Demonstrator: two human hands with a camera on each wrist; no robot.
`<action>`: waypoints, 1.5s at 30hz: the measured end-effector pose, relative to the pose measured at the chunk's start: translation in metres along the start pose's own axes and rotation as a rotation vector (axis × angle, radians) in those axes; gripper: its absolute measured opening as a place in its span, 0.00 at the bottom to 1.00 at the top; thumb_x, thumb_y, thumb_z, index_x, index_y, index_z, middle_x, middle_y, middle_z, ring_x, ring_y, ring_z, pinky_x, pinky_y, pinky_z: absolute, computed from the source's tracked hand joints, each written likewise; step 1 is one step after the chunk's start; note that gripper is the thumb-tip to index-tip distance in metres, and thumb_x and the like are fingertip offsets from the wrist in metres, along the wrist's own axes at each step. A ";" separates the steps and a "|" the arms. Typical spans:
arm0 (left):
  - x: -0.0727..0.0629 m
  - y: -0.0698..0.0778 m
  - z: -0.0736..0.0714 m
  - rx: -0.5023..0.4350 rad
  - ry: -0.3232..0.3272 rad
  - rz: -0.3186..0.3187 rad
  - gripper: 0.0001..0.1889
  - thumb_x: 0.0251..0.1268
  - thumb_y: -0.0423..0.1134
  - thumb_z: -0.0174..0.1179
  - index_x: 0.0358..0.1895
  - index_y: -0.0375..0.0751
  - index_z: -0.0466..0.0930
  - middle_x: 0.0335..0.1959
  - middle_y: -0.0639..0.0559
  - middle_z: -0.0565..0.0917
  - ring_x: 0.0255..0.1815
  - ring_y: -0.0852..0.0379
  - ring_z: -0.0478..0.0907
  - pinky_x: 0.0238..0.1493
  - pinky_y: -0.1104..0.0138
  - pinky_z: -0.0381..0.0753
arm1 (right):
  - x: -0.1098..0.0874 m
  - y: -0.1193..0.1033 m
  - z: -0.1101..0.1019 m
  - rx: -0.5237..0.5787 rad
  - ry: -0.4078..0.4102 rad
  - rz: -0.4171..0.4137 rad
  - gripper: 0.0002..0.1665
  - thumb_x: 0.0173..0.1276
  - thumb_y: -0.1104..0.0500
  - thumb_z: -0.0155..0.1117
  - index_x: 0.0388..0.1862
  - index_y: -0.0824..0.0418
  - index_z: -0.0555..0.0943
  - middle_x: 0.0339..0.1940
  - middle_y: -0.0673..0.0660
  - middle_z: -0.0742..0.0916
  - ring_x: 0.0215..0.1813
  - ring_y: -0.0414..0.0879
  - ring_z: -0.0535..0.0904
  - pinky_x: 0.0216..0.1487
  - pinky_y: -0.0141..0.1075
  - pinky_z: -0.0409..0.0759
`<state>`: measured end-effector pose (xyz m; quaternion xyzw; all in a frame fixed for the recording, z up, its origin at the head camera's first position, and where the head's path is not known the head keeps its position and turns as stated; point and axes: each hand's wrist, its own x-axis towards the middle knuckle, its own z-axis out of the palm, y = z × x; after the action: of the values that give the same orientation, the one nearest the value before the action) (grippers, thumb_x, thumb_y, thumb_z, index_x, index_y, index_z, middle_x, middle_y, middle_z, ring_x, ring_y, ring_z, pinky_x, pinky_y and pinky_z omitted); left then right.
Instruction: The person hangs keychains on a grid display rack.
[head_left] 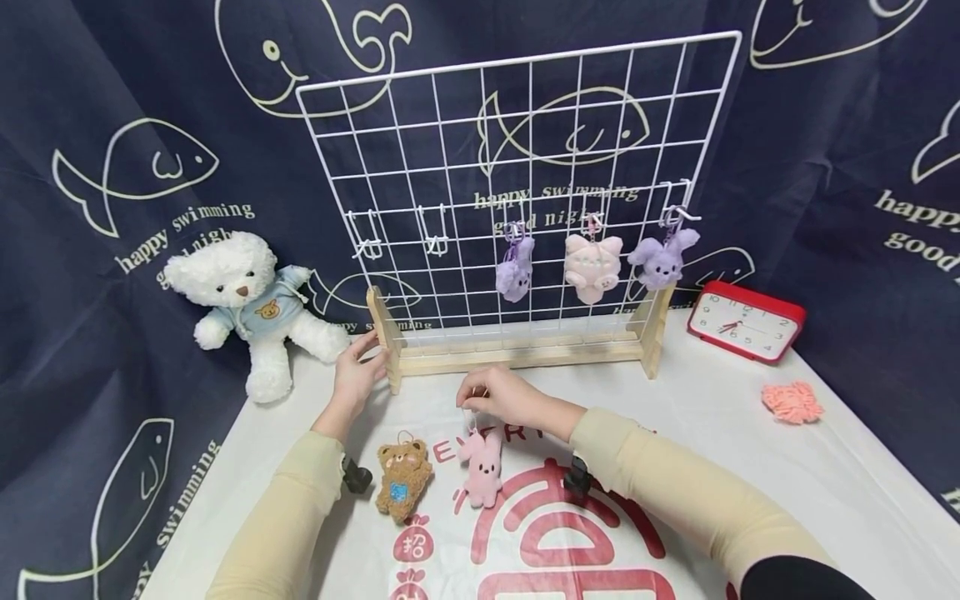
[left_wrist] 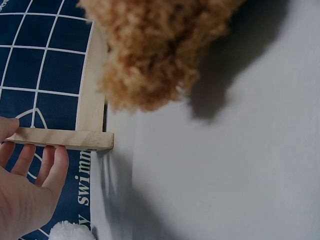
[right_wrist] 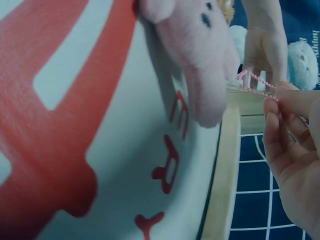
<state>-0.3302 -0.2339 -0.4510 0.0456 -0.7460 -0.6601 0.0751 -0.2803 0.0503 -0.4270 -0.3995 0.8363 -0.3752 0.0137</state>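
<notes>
My left hand (head_left: 358,379) holds the wooden side foot (head_left: 386,342) of a white wire grid rack (head_left: 480,267), thumb on one side and fingers on the other in the left wrist view. Between thumb and fingertips, my right hand (head_left: 510,398) pinches the pink bead chain (right_wrist: 257,92) of a pink bunny plush keychain (head_left: 483,471). The bunny hangs upright below that hand, over the printed sheet. A brown bear plush keychain (head_left: 403,483) lies left of the bunny; its fur fills the top of the left wrist view.
Two purple bunny keychains (head_left: 514,271) and a pale pink plush keychain (head_left: 592,265) hang from hooks on the grid. Two hooks (head_left: 433,242) at left hold nothing. A white teddy bear (head_left: 255,300) sits left, a red clock (head_left: 746,323) and a coral scrunchie (head_left: 792,403) lie right.
</notes>
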 end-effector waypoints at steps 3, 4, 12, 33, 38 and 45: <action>0.001 0.001 0.000 -0.004 -0.004 0.004 0.29 0.73 0.29 0.61 0.75 0.37 0.68 0.69 0.36 0.73 0.62 0.40 0.75 0.47 0.71 0.87 | 0.001 -0.002 -0.006 0.065 -0.001 0.006 0.04 0.71 0.66 0.68 0.37 0.62 0.88 0.36 0.49 0.89 0.36 0.36 0.82 0.41 0.29 0.85; 0.001 0.002 0.000 -0.004 -0.005 0.005 0.29 0.73 0.29 0.61 0.75 0.37 0.67 0.69 0.36 0.73 0.62 0.39 0.75 0.48 0.70 0.86 | 0.001 -0.003 -0.008 0.079 -0.001 0.004 0.04 0.72 0.66 0.68 0.37 0.61 0.88 0.36 0.49 0.89 0.35 0.35 0.82 0.40 0.29 0.85; 0.001 0.001 -0.001 -0.003 -0.005 0.002 0.29 0.73 0.29 0.61 0.75 0.37 0.68 0.69 0.37 0.73 0.61 0.40 0.76 0.51 0.66 0.86 | 0.003 -0.009 -0.020 0.099 0.026 -0.039 0.04 0.72 0.65 0.68 0.37 0.59 0.88 0.36 0.48 0.87 0.36 0.36 0.80 0.40 0.31 0.84; 0.000 0.001 0.000 -0.016 -0.005 -0.006 0.29 0.72 0.27 0.60 0.75 0.36 0.68 0.69 0.35 0.73 0.56 0.47 0.79 0.47 0.71 0.86 | 0.019 -0.015 -0.043 0.090 0.109 -0.115 0.03 0.71 0.67 0.67 0.38 0.64 0.87 0.38 0.53 0.88 0.42 0.42 0.81 0.44 0.39 0.85; 0.001 0.001 -0.001 -0.023 -0.007 -0.014 0.29 0.72 0.28 0.61 0.75 0.37 0.68 0.68 0.35 0.74 0.53 0.52 0.80 0.47 0.71 0.86 | 0.026 -0.013 -0.047 0.116 0.179 -0.137 0.02 0.69 0.67 0.68 0.37 0.63 0.87 0.38 0.55 0.88 0.40 0.43 0.80 0.41 0.42 0.86; 0.000 0.003 -0.001 -0.017 -0.010 -0.021 0.30 0.73 0.29 0.62 0.76 0.38 0.67 0.69 0.35 0.73 0.55 0.50 0.79 0.49 0.70 0.86 | 0.036 -0.014 -0.054 0.115 0.257 -0.130 0.03 0.68 0.68 0.70 0.37 0.62 0.88 0.36 0.54 0.87 0.38 0.42 0.82 0.41 0.38 0.86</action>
<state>-0.3299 -0.2347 -0.4479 0.0497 -0.7403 -0.6673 0.0647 -0.3130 0.0530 -0.3695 -0.4002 0.7807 -0.4705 -0.0950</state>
